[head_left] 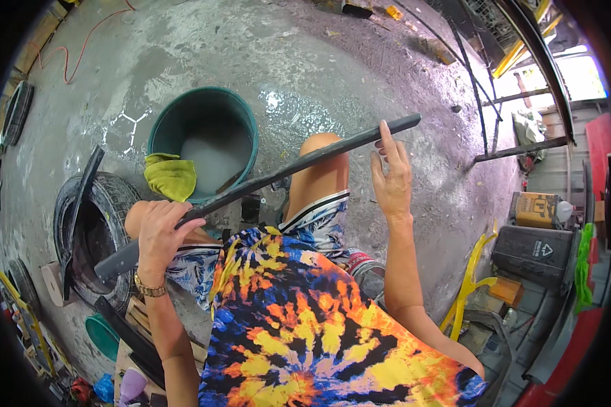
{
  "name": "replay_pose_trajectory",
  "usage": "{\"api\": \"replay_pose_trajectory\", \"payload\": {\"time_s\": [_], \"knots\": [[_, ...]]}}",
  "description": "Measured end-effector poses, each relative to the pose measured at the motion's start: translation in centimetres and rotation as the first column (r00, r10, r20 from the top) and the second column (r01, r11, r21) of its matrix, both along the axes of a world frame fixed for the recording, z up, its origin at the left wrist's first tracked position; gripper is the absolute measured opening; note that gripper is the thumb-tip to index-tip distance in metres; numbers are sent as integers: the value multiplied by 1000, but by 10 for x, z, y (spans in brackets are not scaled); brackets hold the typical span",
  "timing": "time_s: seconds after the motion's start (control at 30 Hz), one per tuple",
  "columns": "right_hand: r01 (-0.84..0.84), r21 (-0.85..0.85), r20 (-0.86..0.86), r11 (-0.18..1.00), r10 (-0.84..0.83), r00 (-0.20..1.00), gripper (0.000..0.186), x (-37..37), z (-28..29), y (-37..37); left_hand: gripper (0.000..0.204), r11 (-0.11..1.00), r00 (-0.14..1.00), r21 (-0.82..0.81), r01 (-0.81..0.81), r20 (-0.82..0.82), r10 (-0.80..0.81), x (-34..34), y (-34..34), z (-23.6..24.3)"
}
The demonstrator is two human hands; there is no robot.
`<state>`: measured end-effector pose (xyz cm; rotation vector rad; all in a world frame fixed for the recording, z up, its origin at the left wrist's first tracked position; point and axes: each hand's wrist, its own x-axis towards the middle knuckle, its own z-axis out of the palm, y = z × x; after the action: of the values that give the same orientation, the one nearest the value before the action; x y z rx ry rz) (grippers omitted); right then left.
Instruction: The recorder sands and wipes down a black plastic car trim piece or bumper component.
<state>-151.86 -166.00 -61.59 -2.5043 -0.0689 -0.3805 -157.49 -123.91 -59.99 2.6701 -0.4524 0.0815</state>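
A long dark grey trim strip [271,178] lies slantwise across my lap, its near-left end low and its right end raised. My left hand [161,234] is closed round it toward the lower end, thumb on top. At the upper end my right hand [392,178] has its index finger stretched against the strip, the other fingers loosely bent and apart from it. Beyond my knees stands a green bucket [175,122] with cloudy grey water inside. A yellow-green cloth [171,178] hangs over its rim, close to my left hand.
Left of me lies a tire [125,197] with another black strip [81,203] leaning across it. A green basin [102,337] sits lower left. On the right are a black bin [533,252], a yellow frame piece [463,298] and a dark metal stand [523,150]. The concrete floor looks wet.
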Motion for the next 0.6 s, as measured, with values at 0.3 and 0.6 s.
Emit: {"api": "replay_pose_trajectory", "payload": {"time_s": [0.3, 0.6], "knots": [[-276, -29, -9, 961, 276, 961, 71, -21, -15, 73, 32, 995, 991, -87, -40, -130, 29, 11, 11, -6], [-530, -53, -29, 846, 529, 848, 74, -50, -33, 162, 32, 993, 988, -114, -25, -155, 8, 18, 10, -8]]}}
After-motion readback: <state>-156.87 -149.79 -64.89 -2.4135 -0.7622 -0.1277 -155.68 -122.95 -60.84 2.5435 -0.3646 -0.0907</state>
